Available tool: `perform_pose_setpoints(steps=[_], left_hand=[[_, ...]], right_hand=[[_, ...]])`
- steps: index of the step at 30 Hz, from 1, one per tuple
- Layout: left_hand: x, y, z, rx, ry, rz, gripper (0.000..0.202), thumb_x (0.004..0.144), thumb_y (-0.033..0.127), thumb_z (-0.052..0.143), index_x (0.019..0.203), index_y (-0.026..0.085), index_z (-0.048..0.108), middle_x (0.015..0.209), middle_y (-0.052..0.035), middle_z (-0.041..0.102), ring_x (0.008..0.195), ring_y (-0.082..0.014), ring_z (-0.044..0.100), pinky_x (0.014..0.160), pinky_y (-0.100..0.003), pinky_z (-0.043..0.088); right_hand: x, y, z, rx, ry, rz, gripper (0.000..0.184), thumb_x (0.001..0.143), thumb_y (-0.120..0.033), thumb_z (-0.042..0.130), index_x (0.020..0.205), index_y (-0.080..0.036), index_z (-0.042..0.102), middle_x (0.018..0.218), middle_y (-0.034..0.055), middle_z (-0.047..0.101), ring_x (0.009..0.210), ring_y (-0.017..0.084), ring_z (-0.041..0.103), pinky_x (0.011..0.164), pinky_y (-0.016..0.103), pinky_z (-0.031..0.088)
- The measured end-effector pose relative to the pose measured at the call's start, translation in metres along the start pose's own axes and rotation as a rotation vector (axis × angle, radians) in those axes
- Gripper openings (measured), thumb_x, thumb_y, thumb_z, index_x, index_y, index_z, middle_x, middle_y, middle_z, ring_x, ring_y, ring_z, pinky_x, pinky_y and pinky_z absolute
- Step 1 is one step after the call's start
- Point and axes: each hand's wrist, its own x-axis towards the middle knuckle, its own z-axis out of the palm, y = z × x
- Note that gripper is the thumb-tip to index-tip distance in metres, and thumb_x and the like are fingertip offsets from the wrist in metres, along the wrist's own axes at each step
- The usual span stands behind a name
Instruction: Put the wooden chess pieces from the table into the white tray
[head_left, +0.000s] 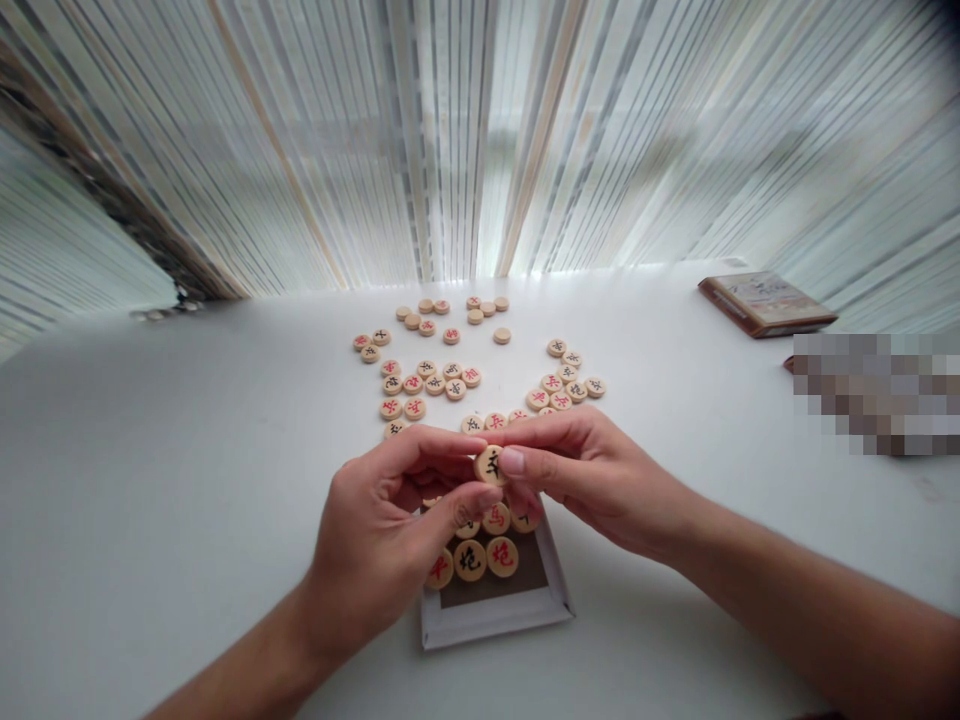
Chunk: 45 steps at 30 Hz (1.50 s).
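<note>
Both hands meet over a shallow white box near the table's front. My right hand pinches a round wooden chess piece with a black character between thumb and fingers. My left hand curls beside it, its thumb and fingertips touching the same piece. Inside the box lie several wooden pieces with red and black characters, partly hidden under my hands.
Several loose wooden pieces are scattered on the white table beyond my hands, some face down. A brown box lid lies at the far right. A striped curtain hangs behind the table's far edge.
</note>
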Motion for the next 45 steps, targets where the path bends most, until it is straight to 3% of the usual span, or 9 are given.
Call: perform_pose_setpoints(steps=[5, 9, 12, 21, 29, 38, 45], left_hand=[[0.0023, 0.0013, 0.0007, -0.042, 0.020, -0.012, 0.033, 0.074, 0.006, 0.099, 0.097, 0.025, 0.086, 0.086, 0.0025, 0.088, 0.073, -0.0135, 0.085, 0.069, -0.011, 0.068], [0.0009, -0.0009, 0.0015, 0.027, 0.002, 0.037, 0.032, 0.078, 0.002, 0.094, 0.101, 0.023, 0.086, 0.090, 0.0014, 0.088, 0.077, -0.0142, 0.086, 0.073, -0.012, 0.069], [-0.0003, -0.0022, 0.0016, 0.079, -0.019, 0.085, 0.027, 0.084, 0.002, 0.087, 0.102, 0.022, 0.086, 0.090, 0.0009, 0.088, 0.078, -0.0140, 0.086, 0.074, -0.013, 0.069], [-0.0008, -0.0019, 0.0019, 0.141, -0.057, 0.154, 0.029, 0.087, 0.001, 0.084, 0.105, 0.024, 0.086, 0.093, 0.0021, 0.088, 0.079, -0.0126, 0.086, 0.076, -0.011, 0.068], [-0.0005, -0.0021, 0.0015, 0.136, -0.075, 0.180, 0.035, 0.084, -0.003, 0.083, 0.106, 0.025, 0.086, 0.094, 0.0036, 0.088, 0.078, -0.0121, 0.086, 0.076, -0.011, 0.068], [0.0006, -0.0040, -0.0003, 0.139, -0.071, 0.171, 0.039, 0.085, -0.004, 0.083, 0.105, 0.029, 0.087, 0.094, 0.0065, 0.088, 0.080, -0.0108, 0.086, 0.079, -0.011, 0.069], [-0.0022, -0.0019, 0.0024, 0.089, -0.052, 0.128, 0.041, 0.082, -0.006, 0.084, 0.103, 0.029, 0.087, 0.093, 0.0081, 0.088, 0.079, -0.0097, 0.086, 0.079, -0.009, 0.067]], right_hand=[[0.0005, -0.0008, 0.0027, 0.041, -0.037, 0.030, 0.034, 0.086, -0.030, 0.095, 0.119, -0.023, 0.088, 0.086, 0.0043, 0.080, 0.072, 0.011, 0.066, 0.066, 0.021, 0.053], [0.0002, 0.0029, 0.0042, 0.058, 0.032, 0.080, 0.044, 0.071, -0.026, 0.104, 0.112, -0.021, 0.090, 0.075, 0.0026, 0.077, 0.068, 0.013, 0.069, 0.063, 0.021, 0.053], [0.0002, 0.0048, 0.0046, 0.071, 0.064, 0.096, 0.041, 0.066, -0.025, 0.107, 0.103, -0.019, 0.090, 0.072, 0.0037, 0.079, 0.065, 0.013, 0.071, 0.061, 0.020, 0.053], [-0.0022, 0.0011, 0.0065, 0.070, 0.100, 0.075, 0.029, 0.066, -0.022, 0.106, 0.087, -0.016, 0.087, 0.067, 0.0035, 0.080, 0.054, 0.008, 0.063, 0.051, 0.015, 0.049], [-0.0042, 0.0012, 0.0091, 0.072, 0.124, 0.088, 0.031, 0.064, -0.023, 0.107, 0.085, -0.014, 0.086, 0.066, 0.0033, 0.080, 0.054, 0.008, 0.067, 0.052, 0.013, 0.054], [-0.0024, 0.0013, 0.0056, 0.088, 0.065, 0.088, 0.029, 0.070, -0.030, 0.105, 0.086, -0.014, 0.086, 0.068, 0.0044, 0.081, 0.055, 0.012, 0.073, 0.056, 0.018, 0.062], [-0.0043, -0.0025, 0.0022, 0.026, -0.026, 0.016, 0.024, 0.088, -0.036, 0.094, 0.103, -0.017, 0.090, 0.073, 0.0041, 0.081, 0.062, 0.011, 0.076, 0.062, 0.017, 0.065]])
